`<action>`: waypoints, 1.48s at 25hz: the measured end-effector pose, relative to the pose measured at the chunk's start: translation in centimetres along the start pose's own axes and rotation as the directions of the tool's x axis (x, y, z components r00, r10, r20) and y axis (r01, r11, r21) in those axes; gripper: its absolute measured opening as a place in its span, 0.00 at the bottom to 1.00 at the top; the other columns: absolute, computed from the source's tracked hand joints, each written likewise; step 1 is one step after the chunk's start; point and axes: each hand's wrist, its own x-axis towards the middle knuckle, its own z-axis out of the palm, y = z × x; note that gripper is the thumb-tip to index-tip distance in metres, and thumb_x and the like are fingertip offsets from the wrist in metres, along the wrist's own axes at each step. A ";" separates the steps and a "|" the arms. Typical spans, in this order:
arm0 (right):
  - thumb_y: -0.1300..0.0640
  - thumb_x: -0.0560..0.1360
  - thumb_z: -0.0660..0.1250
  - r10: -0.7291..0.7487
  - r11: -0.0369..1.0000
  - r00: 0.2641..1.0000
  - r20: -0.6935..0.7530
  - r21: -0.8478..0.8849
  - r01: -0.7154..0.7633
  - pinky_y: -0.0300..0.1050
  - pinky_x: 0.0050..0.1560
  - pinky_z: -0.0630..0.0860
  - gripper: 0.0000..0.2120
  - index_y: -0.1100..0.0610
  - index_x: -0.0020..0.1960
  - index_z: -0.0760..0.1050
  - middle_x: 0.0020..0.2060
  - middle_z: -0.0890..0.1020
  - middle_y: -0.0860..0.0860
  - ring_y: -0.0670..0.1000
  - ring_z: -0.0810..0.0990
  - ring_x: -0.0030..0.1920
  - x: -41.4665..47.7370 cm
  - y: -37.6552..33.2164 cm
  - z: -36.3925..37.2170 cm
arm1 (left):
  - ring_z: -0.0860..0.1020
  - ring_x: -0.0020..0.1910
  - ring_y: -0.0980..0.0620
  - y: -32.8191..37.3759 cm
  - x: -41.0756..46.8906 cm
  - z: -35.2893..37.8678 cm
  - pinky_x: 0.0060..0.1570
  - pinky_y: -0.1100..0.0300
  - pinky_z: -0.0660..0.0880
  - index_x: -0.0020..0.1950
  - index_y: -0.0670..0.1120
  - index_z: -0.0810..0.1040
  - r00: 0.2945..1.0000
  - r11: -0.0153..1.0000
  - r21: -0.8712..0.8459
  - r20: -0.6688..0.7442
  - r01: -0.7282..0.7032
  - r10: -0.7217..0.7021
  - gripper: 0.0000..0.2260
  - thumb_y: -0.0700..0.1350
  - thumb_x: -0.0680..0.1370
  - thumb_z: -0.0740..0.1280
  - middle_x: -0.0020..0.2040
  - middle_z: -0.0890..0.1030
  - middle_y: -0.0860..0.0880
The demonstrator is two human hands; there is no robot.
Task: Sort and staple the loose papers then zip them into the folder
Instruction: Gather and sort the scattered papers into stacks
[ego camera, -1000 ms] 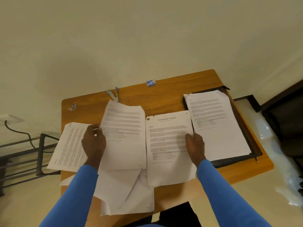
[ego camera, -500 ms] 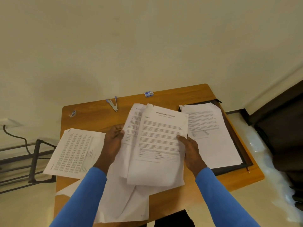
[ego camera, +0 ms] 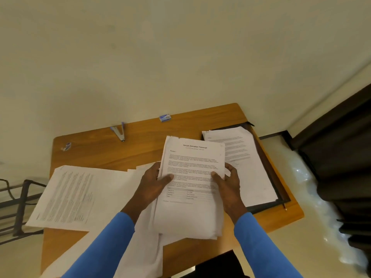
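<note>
Over the table point(ego camera: 140, 149), just left of the open black folder point(ego camera: 265, 208), the transcript stack point(ego camera: 192, 173) is gripped at its side edges by the left hand point(ego camera: 150, 185) and right hand point(ego camera: 228, 187). Tapping its edges square first should make stapling cleaner; the stapler point(ego camera: 118, 133) lies at the far edge.

A plain cream wall point(ego camera: 180, 47) rises behind the wooden table point(ego camera: 96, 149); to the right a pale glossy floor point(ego camera: 313, 237) catches patches of light beside a dark piece of furniture point(ego camera: 345, 157); a black metal frame point(ego camera: 20, 207) stands at the left.
</note>
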 end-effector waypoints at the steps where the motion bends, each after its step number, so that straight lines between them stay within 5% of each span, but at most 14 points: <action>1: 0.60 0.77 0.74 -0.022 0.999 1.000 -0.012 -0.041 0.022 0.38 0.47 0.82 0.22 0.49 0.67 0.72 0.53 0.85 0.49 0.49 0.85 0.53 0.6 -0.4 -1.4 | 0.84 0.57 0.50 0.1 0.4 1.7 0.56 0.48 0.83 0.68 0.52 0.77 1.000 0.999 0.046 0.010 0.000 -0.001 0.17 0.48 0.79 0.73 0.61 0.84 0.55; 6: 0.56 0.80 0.69 -0.094 0.923 0.993 -0.072 -0.379 0.060 0.53 0.57 0.82 0.07 0.51 0.58 0.79 0.55 0.84 0.49 0.53 0.83 0.56 7.6 -3.0 -8.5 | 0.83 0.55 0.53 1.9 3.8 10.9 0.58 0.49 0.81 0.66 0.55 0.78 0.997 0.972 0.232 0.053 0.038 -0.052 0.14 0.47 0.80 0.71 0.60 0.84 0.55; 10: 0.53 0.81 0.66 -0.067 0.873 0.998 -0.014 -0.484 0.052 0.56 0.55 0.82 0.09 0.53 0.60 0.78 0.55 0.83 0.50 0.54 0.82 0.54 14.0 -4.8 -11.3 | 0.83 0.53 0.52 2.9 8.0 16.0 0.56 0.47 0.82 0.61 0.54 0.79 0.997 0.937 0.341 -0.045 0.077 -0.066 0.11 0.48 0.79 0.72 0.57 0.84 0.54; 15: 0.45 0.77 0.62 -0.177 0.597 0.984 0.003 -0.795 0.109 0.57 0.56 0.81 0.17 0.53 0.59 0.80 0.55 0.80 0.55 0.58 0.78 0.57 18.5 -2.7 -12.0 | 0.81 0.58 0.45 2.7 11.4 19.1 0.56 0.48 0.82 0.67 0.51 0.71 0.972 0.883 0.418 -0.185 0.212 -0.146 0.22 0.51 0.77 0.75 0.62 0.80 0.50; 18: 0.52 0.80 0.67 -0.173 0.585 0.985 0.019 -0.803 0.118 0.59 0.62 0.76 0.15 0.56 0.65 0.78 0.59 0.77 0.57 0.60 0.73 0.63 19.3 -1.9 -12.6 | 0.81 0.61 0.43 2.9 12.0 20.8 0.58 0.45 0.81 0.71 0.48 0.68 0.957 0.901 0.353 -0.229 0.254 -0.180 0.26 0.50 0.78 0.74 0.64 0.80 0.48; 23: 0.58 0.79 0.69 -0.170 0.739 0.985 0.014 -0.660 0.137 0.52 0.57 0.78 0.14 0.55 0.64 0.78 0.58 0.80 0.55 0.57 0.75 0.63 19.5 -1.8 -13.7 | 0.81 0.59 0.42 2.3 11.7 22.8 0.56 0.43 0.82 0.69 0.51 0.66 0.901 0.891 0.331 -0.402 0.311 -0.165 0.28 0.54 0.75 0.76 0.63 0.78 0.48; 26: 0.57 0.79 0.70 -0.230 0.678 0.973 0.012 -0.715 0.169 0.47 0.57 0.72 0.16 0.57 0.65 0.76 0.61 0.74 0.58 0.59 0.71 0.65 19.1 -1.7 -13.9 | 0.82 0.59 0.42 2.0 11.6 23.6 0.55 0.48 0.81 0.69 0.48 0.70 0.896 0.909 0.258 -0.390 0.328 -0.212 0.24 0.51 0.78 0.74 0.63 0.81 0.48; 29: 0.55 0.77 0.73 -0.173 0.695 0.985 0.005 -0.708 0.125 0.55 0.57 0.79 0.20 0.55 0.67 0.73 0.61 0.73 0.56 0.59 0.72 0.64 19.2 -1.9 -13.6 | 0.82 0.59 0.44 2.9 11.2 23.8 0.56 0.51 0.81 0.68 0.47 0.76 0.926 0.923 0.239 -0.304 0.302 -0.224 0.17 0.48 0.81 0.70 0.63 0.83 0.48; 33: 0.51 0.77 0.73 -0.079 0.677 0.974 0.211 -0.706 0.208 0.48 0.52 0.81 0.20 0.49 0.66 0.73 0.58 0.73 0.49 0.53 0.78 0.58 17.1 -1.9 -12.3 | 0.85 0.52 0.48 2.9 7.7 18.6 0.54 0.45 0.83 0.62 0.48 0.81 0.926 0.961 0.081 -0.300 0.265 -0.230 0.11 0.46 0.80 0.71 0.55 0.86 0.52; 37: 0.52 0.77 0.73 0.029 0.681 0.861 0.509 -0.640 0.355 0.47 0.55 0.80 0.23 0.48 0.69 0.70 0.62 0.73 0.48 0.49 0.78 0.58 12.6 -0.5 -7.5 | 0.87 0.49 0.43 0.0 0.9 9.9 0.53 0.38 0.83 0.57 0.44 0.83 0.873 0.941 -0.125 -0.350 0.315 -0.339 0.14 0.46 0.74 0.76 0.52 0.88 0.46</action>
